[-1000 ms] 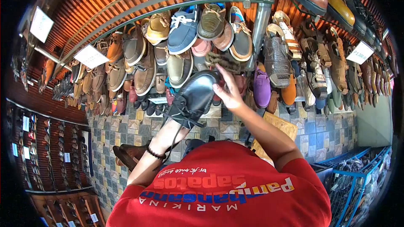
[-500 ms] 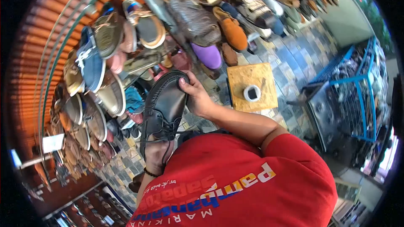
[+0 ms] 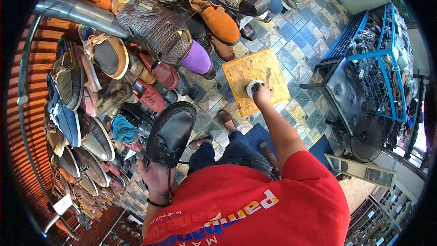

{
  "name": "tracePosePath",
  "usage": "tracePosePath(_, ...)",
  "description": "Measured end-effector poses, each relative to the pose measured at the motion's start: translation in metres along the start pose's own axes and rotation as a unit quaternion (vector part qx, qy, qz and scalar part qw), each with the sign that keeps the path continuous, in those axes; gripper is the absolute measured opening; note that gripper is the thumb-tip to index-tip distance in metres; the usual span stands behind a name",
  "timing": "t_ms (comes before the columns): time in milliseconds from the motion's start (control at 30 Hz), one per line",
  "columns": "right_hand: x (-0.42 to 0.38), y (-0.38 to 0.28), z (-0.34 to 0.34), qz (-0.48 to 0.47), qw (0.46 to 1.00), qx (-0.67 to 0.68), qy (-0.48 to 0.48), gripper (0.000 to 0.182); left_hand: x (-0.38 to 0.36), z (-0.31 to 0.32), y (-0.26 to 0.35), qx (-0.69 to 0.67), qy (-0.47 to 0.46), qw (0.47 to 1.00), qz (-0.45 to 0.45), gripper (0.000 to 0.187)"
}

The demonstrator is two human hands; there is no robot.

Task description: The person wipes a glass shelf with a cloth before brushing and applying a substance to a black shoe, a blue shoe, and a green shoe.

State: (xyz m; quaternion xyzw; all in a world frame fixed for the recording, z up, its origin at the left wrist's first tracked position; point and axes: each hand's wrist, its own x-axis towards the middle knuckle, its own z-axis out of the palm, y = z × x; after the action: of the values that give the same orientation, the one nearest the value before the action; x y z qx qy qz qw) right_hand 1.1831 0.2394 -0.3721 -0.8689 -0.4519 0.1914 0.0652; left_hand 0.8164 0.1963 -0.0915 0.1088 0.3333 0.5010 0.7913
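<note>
My left hand [image 3: 157,178], with a dark bracelet at the wrist, grips the heel end of a black leather lace-up shoe [image 3: 171,127]. The shoe is tilted, its rounded toe pointing up and away from me, and its laces hang loose. My right hand [image 3: 262,94] reaches forward to a small white tub [image 3: 250,89] with dark contents. Its fingers are bunched together at the tub's mouth; the fingertips and anything in them are hidden. The tub stands on a square yellowish wooden stool [image 3: 241,66].
Shelves of many shoes, among them a purple-toed shoe [image 3: 198,58] and an orange clog [image 3: 221,25], fill the left and top. A teal cloth [image 3: 124,130] lies beside the black shoe. At right are a black bench [image 3: 348,93], a blue wire cage [image 3: 387,77] and a fan [image 3: 368,137].
My right hand has left the shoe's toe and moved right and forward to the white tub. The shoe has dropped slightly in my left hand, and the view has shifted.
</note>
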Motion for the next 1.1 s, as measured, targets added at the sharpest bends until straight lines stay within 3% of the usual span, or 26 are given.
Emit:
tracePosePath(67, 0.01, 0.016, 0.019, -0.041, 0.989, -0.089, -0.109, 0.019, 0.005, -0.001, -0.004, 0.006, 0.04, 0.999, -0.014, 0.076)
tracePosePath(167, 0.018, 0.023, 0.039, -0.022, 0.984, -0.1, -0.143, 0.021, 0.005, -0.011, -0.007, 0.003, 0.077, 0.996, -0.037, 0.076)
tracePosePath(300, 0.023, 0.021, 0.051, 0.026, 0.995, -0.071, -0.071, 0.017, 0.003, -0.02, -0.006, -0.04, 0.099, 0.992, -0.061, 0.076)
tracePosePath(400, 0.031, 0.024, 0.063, 0.053, 0.992, -0.088, -0.068, 0.016, 0.006, -0.022, -0.006, -0.018, 0.102, 0.994, -0.045, 0.077)
tracePosePath(533, 0.027, 0.008, 0.046, 0.19, 0.981, 0.041, -0.021, 0.018, 0.004, -0.024, 0.002, -0.04, 0.095, 0.994, -0.036, 0.078)
tracePosePath(633, 0.025, 0.011, 0.061, 0.17, 0.985, 0.024, -0.029, 0.025, 0.002, -0.026, 0.005, -0.053, 0.091, 0.994, -0.024, 0.078)
tracePosePath(767, 0.034, -0.001, 0.039, 0.161, 0.973, -0.008, -0.168, 0.032, -0.003, -0.031, 0.005, -0.049, 0.102, 0.994, -0.014, 0.079)
tracePosePath(867, 0.043, 0.002, 0.039, -0.016, 0.949, -0.146, -0.28, 0.033, -0.002, -0.025, 0.002, -0.048, 0.099, 0.994, 0.002, 0.08)
tracePosePath(933, 0.072, 0.044, 0.095, -0.066, 0.922, -0.205, -0.322, 0.035, -0.002, -0.017, 0.004, -0.047, 0.067, 0.997, 0.006, 0.081)
tracePosePath(1033, 0.069, 0.026, 0.056, -0.004, 0.947, -0.103, -0.303, 0.049, -0.004, -0.009, 0.009, -0.067, 0.045, 0.996, 0.03, 0.081)
tracePosePath(1067, 0.059, 0.023, 0.043, 0.029, 0.964, -0.077, -0.252, 0.043, -0.008, -0.01, 0.011, -0.082, 0.033, 0.996, 0.031, 0.081)
tracePosePath(1100, 0.086, 0.078, 0.099, 0.041, 0.972, 0.031, -0.229, 0.04, -0.01, -0.008, 0.014, -0.079, 0.033, 0.995, 0.049, 0.08)
